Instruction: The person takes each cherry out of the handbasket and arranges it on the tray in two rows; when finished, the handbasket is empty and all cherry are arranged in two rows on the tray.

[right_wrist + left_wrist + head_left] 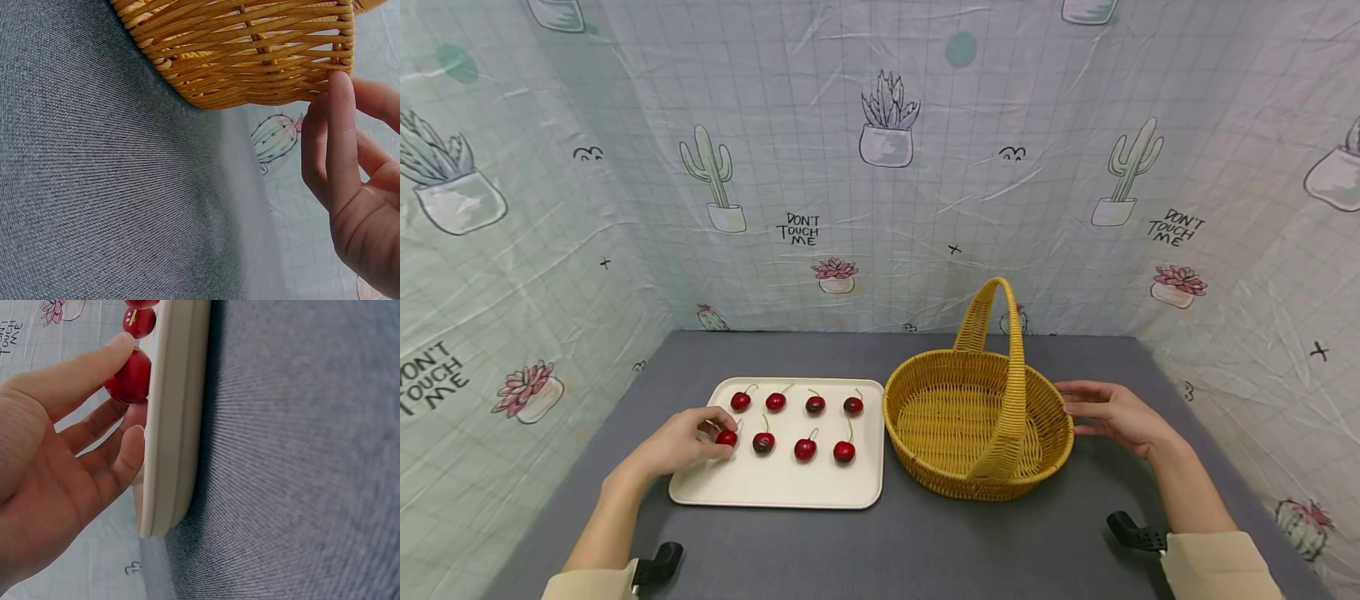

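Note:
At the left end of a cream tray (782, 487), my left hand (679, 442) pinches a red cherry (726, 437) between thumb and fingers. The left wrist view shows the thumb against that cherry (130, 378), low over the tray's rim. More cherries with stems, one of them a dark red cherry (844, 452), lie in two rows on the tray. To the right of the tray stands a yellow wicker basket (925, 468) with a tall handle. My right hand (1116, 415) touches the basket's right side with extended fingertips (341, 87) near the rim.
A grey cloth-covered table (955, 546) lies under everything. Behind it and at both sides hangs a pale curtain (790, 167) printed with potted plants. The basket's handle (1017, 375) arches high over its opening. Black wrist mounts (657, 565) sit at both sleeves.

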Available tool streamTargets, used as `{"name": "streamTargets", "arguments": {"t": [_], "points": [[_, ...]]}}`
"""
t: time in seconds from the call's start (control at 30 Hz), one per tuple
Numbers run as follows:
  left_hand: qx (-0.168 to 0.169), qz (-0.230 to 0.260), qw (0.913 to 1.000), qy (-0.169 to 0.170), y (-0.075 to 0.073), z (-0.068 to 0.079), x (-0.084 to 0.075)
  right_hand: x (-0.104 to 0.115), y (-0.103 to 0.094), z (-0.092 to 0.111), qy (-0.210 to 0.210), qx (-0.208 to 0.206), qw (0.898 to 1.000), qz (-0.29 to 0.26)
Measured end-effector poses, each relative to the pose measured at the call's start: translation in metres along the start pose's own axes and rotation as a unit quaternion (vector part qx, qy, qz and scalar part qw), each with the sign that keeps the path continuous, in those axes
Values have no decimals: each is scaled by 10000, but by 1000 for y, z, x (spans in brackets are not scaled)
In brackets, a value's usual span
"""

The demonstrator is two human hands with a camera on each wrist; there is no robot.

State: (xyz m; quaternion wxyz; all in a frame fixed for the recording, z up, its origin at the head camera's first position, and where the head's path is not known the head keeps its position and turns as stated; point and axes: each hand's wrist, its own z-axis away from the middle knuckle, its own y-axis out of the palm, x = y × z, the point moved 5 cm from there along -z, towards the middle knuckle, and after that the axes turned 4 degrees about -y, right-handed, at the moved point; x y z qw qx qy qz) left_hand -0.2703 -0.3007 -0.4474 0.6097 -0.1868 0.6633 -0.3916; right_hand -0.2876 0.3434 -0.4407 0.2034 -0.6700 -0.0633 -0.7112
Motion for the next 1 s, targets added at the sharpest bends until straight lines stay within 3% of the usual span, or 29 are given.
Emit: {"name": "streamTargets", "arguments": {"t": [0.73,1.0], "points": [[-74,63,9999,-73,-1,2,5,-2,-1,1,41,-52,10000,12],[42,176,9998,-104,-3,3,4,-4,-1,1,70,-76,9999,29]]}}
